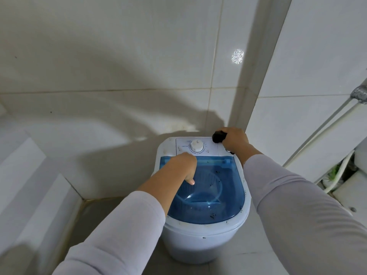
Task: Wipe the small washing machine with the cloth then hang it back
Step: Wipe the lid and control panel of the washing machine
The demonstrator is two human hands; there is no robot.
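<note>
the small washing machine (200,231) was seen in a tiled corner, its blue lid (218,199) closed over an empty tub. a dark cloth (218,136) was clamped in the right hand (234,138) on the machine's back right corner; the left hand (183,165) was laid loosely open on the lid beside the dial (197,145).

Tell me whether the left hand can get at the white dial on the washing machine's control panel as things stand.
Probably yes. The left hand rests on the blue lid just below the dial, with nothing between them. The right hand, holding the dark cloth, is off to the dial's right, not blocking it.
</note>
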